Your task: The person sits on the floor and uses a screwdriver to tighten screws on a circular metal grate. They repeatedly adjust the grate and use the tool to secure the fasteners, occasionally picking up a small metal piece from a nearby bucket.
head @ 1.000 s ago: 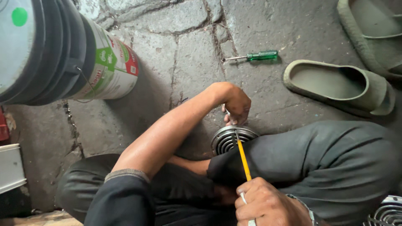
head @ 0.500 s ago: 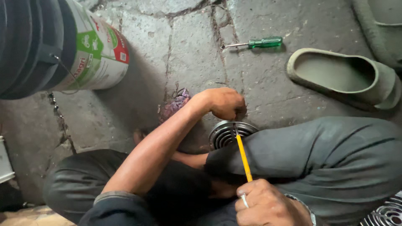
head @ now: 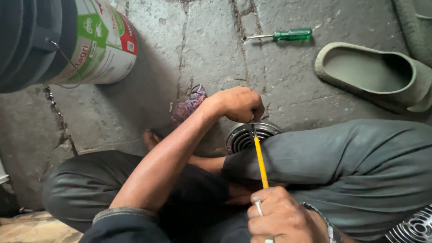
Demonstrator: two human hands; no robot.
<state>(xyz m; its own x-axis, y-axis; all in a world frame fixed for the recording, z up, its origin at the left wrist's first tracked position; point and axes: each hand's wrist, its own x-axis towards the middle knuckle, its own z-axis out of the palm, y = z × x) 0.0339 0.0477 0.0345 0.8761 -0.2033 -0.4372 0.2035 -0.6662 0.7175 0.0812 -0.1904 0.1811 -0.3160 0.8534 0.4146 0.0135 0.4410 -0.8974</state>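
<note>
Cracked stone floor (head: pixel 211 40), bucket (head: pixel 96 42), possibly outdoors

Cracked stone floor (head: pixel 202 40): white plastic bucket (head: pixel 96 45) at far left corner; green-handled screwdriver (head: pixel 281 35) at far edge, right of centre; olive rubber slipper (head: pixel 373 74) at far right. Round ribbed metal disc (head: pixel 245 135) at centre, wedged between seated person's legs, left hand (head: pixel 238 104) on it, crumpled purple rag (head: pixel 186 105) just left. Yellow-shafted tool (head: pixel 260 162) runs from right hand (head: pixel 281 218) at near edge up to disc.
</note>
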